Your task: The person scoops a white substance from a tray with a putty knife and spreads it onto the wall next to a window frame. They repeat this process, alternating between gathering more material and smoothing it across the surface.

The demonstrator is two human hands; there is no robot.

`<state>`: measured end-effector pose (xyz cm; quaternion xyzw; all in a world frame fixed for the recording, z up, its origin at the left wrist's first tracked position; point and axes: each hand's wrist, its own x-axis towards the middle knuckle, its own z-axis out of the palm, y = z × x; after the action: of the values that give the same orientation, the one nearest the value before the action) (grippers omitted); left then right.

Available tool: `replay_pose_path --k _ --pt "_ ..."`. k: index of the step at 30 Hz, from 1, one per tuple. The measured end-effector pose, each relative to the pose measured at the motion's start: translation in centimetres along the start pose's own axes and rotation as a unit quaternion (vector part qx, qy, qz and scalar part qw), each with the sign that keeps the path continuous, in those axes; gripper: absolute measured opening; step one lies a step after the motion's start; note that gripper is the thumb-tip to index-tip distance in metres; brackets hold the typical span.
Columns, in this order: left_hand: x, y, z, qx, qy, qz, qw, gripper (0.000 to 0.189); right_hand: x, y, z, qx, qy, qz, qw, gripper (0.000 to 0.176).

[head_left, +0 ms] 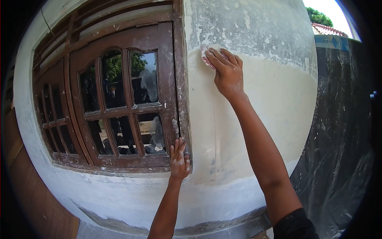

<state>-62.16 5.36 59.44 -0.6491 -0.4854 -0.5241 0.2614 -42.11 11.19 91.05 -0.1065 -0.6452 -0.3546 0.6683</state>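
Note:
My right hand (pixel 229 73) is closed around a pinkish, dust-whitened pad (pixel 207 59); its exact kind is hard to tell, sandpaper or sponge. The pad presses against the wall (pixel 254 119), at the line where smooth cream filler meets rough grey plaster, just right of the window frame. Lower down, my left hand (pixel 180 161) rests with fingers stretched on the brown wooden window frame (pixel 183 79), near its bottom right corner, holding nothing. White dust coats its fingers.
A brown window (pixel 165 59) with several glass panes fills the left side. Black plastic sheeting (pixel 338 119) hangs at the right. A woven brown panel (pixel 39 195) stands at the lower left. Grey tiles (pixel 91 231) run along the wall's base.

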Motion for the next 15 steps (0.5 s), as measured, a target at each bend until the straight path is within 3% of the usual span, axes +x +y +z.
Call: replay_pose_path --k 4,9,15 --pt "0.0 0.1 -0.6 -0.022 -0.021 -0.006 1.0 0.056 -5.7 -1.0 0.7 -0.02 -0.055 0.008 0.998 0.054" --pt "0.1 0.0 -0.7 -0.025 -0.015 0.011 1.0 0.053 -24.9 -7.1 -4.1 0.011 -0.179 0.059 0.982 0.055" --pt "-0.2 -0.1 0.2 0.008 0.003 0.009 1.0 0.054 -44.2 -15.6 -12.8 0.053 -0.358 0.14 0.922 0.053"
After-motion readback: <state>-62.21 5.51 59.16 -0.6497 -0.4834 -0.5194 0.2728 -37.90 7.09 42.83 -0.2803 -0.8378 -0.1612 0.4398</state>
